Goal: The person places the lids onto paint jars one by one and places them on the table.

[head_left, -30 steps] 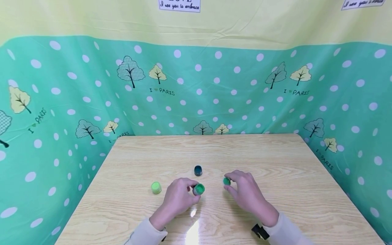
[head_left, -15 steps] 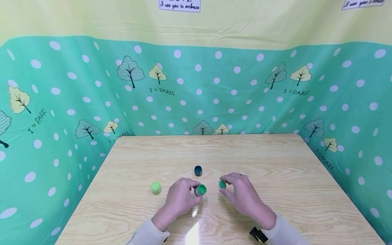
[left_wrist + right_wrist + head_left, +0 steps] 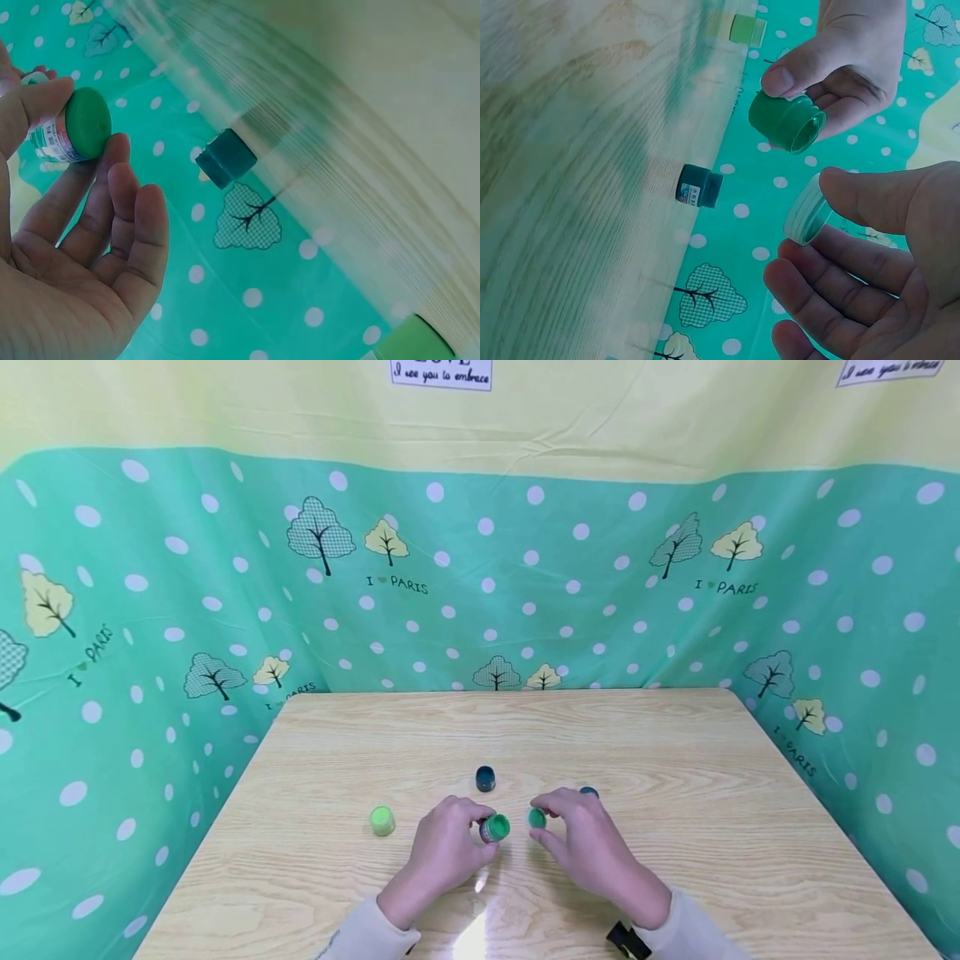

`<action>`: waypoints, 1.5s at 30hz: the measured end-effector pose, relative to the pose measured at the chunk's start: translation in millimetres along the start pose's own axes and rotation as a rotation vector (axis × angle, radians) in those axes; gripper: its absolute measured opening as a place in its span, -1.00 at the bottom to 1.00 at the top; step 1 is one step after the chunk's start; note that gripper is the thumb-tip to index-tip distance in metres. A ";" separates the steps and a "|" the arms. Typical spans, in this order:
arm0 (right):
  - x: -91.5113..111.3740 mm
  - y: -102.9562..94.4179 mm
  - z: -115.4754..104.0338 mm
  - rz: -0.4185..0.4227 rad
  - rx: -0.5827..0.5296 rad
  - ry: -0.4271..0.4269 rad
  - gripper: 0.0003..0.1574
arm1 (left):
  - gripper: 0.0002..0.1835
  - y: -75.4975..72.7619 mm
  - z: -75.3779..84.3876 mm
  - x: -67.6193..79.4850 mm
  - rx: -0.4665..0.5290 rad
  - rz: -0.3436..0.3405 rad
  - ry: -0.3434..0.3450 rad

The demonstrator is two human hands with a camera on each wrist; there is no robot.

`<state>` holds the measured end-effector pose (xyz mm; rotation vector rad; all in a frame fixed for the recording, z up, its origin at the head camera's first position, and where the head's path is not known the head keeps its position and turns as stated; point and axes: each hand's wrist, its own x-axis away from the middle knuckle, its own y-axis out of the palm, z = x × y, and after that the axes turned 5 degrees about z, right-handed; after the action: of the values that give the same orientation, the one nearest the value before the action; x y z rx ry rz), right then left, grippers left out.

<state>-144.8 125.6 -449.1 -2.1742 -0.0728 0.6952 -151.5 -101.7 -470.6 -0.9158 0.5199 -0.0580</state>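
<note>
My left hand (image 3: 448, 845) grips a small green paint jar (image 3: 495, 828) between thumb and fingers. The jar is tilted, its uncapped mouth turned toward my right hand (image 3: 592, 843). With thumb and fingertips the right hand pinches a round screw lid (image 3: 537, 818), green inside with a pale rim. In the right wrist view the lid (image 3: 808, 210) is held a short gap from the mouth of the jar (image 3: 786, 121). Behind both hands stands a dark teal jar (image 3: 485, 779), without a lid.
A light green jar (image 3: 382, 821) with its cap on stands left of my left hand. Just past my right hand a dark teal lid (image 3: 589, 792) shows, partly hidden by the hand. Polka-dot cloth (image 3: 525, 577) hangs behind the wooden table (image 3: 637, 727).
My right hand has moved left with the lid, closer to the jar. My left hand has shifted slightly right with the jar. The dark teal lid has come into view behind the right hand.
</note>
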 end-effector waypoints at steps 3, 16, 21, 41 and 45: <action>-0.1 1.2 -0.3 0.000 -0.009 -0.012 -0.57 | -0.64 0.8 0.8 0.1 -0.018 0.010 0.018; 0.1 5.6 -2.9 -0.003 -0.023 -0.026 -0.56 | -0.64 5.1 1.2 -1.3 -0.058 0.027 0.062; 0.2 7.0 -4.3 -0.006 -0.031 -0.023 -0.56 | -0.63 7.1 2.5 -1.0 -0.068 0.016 0.048; 0.5 13.9 -9.6 -0.007 -0.047 -0.026 -0.60 | -0.64 6.6 5.7 0.5 -0.091 -0.009 0.066; 0.7 14.8 -9.8 -0.002 -0.050 -0.036 -0.60 | -0.64 6.6 6.1 -0.1 -0.092 -0.013 0.062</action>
<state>-141.9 109.2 -455.5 -2.2087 -0.1122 0.7384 -149.9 -93.0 -472.6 -1.0098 0.5783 -0.0753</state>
